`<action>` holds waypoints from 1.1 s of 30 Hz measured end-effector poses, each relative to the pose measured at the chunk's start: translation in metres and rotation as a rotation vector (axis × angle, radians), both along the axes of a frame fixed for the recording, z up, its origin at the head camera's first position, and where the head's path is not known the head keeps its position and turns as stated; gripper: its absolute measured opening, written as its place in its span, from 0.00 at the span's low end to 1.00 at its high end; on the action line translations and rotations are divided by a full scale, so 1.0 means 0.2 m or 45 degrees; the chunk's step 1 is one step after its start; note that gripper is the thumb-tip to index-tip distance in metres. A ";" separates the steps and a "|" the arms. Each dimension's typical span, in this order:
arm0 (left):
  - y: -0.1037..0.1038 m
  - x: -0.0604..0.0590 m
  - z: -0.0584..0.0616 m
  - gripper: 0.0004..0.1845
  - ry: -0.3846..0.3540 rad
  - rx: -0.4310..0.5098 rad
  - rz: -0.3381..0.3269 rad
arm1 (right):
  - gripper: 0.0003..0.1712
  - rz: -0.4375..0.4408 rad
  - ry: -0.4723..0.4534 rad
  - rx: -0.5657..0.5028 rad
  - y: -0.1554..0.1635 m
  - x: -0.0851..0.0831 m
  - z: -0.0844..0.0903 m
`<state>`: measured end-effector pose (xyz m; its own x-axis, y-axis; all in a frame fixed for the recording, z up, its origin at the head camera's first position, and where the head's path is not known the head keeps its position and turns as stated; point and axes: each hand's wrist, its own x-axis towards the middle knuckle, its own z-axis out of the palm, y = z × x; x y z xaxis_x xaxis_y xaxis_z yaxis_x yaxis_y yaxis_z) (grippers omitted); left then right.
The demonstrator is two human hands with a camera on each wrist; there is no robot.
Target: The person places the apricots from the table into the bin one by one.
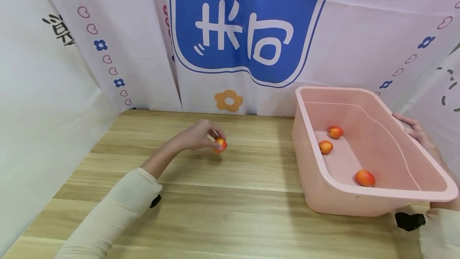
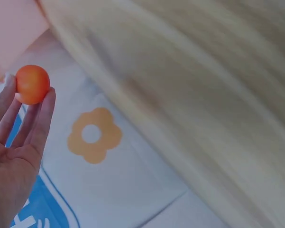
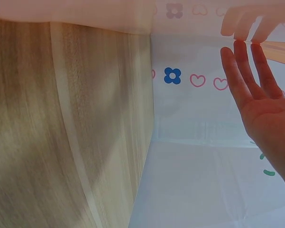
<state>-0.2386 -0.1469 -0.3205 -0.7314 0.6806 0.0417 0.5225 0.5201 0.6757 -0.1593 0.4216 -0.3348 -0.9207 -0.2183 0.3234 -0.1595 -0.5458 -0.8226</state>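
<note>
Orange fruit [image 1: 221,145], small and round with no long axis to speak of, sits pinched at the tips of the left hand's [image 1: 199,135] fingers [image 2: 42,118], just above the wooden surface [image 1: 230,195]. The pink tub [image 1: 373,197] lies well apart to its right, holding three like fruits; the right hand [image 1: 417,131] rests straight-fingered against the tub's far rim.
</note>
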 end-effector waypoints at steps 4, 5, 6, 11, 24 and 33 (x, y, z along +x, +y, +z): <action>0.07 0.00 0.07 0.12 -0.020 0.141 0.010 | 0.31 -0.027 -0.011 0.027 0.00 0.00 0.00; 0.10 0.00 0.10 0.13 -0.019 0.175 0.015 | 0.31 -0.032 -0.016 0.031 0.00 0.01 0.00; 0.12 0.00 0.12 0.13 -0.017 0.210 0.013 | 0.31 -0.031 -0.017 0.032 0.00 0.01 0.00; 0.24 -0.01 0.20 0.16 0.072 0.331 0.000 | 0.32 -0.021 -0.006 0.028 0.00 0.01 0.00; 0.62 0.03 0.30 0.16 0.007 0.665 0.013 | 0.32 -0.069 -0.016 0.099 0.00 0.01 -0.01; 0.85 0.02 0.37 0.21 -0.100 0.832 -0.006 | 0.33 -0.050 0.011 0.087 0.01 0.00 -0.01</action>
